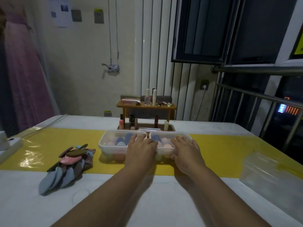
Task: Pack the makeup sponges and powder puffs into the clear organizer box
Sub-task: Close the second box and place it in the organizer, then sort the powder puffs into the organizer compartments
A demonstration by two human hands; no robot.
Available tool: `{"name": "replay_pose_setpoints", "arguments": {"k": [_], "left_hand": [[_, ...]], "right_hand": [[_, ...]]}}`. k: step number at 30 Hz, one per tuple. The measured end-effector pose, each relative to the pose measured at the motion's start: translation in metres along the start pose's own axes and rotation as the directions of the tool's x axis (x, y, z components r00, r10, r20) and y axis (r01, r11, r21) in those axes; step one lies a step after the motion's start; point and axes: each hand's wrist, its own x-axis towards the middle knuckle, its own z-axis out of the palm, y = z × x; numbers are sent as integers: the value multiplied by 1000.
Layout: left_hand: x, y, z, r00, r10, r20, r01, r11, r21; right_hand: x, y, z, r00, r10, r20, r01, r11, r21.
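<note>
Two clear organizer boxes stand side by side on the yellow strip of the table, the left box (105, 143) and the right box (186, 135). Both hold pink, peach and blue makeup sponges (120, 141). My left hand (141, 151) lies flat on the left box's right part, fingers straight. On the right box rests my right hand (185, 149), fingers spread over its top and thumb at the front wall. A heap of flat powder puffs (68, 166) in blue, pink and brown lies to the left.
Behind the boxes stands a small wooden shelf (146, 106) with bottles and lipsticks. A stack of clear plastic (268, 171) lies at the right table edge. A white object (9, 143) sits at the far left. A metal railing is on the right.
</note>
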Motion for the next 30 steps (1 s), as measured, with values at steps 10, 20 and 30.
{"name": "replay_pose_setpoints", "arguments": {"k": [10, 20, 30], "left_hand": [[1, 3, 4, 999, -37, 25, 38, 999, -36], [17, 48, -1, 995, 92, 31, -84, 976, -202], [24, 127, 2, 969, 239, 70, -191, 895, -403]], "right_hand": [[-6, -2, -2, 999, 49, -14, -49, 998, 31], [-34, 32, -47, 974, 224, -18, -223, 974, 51], [-91, 96, -76, 897, 443, -2, -443, 896, -17]]}}
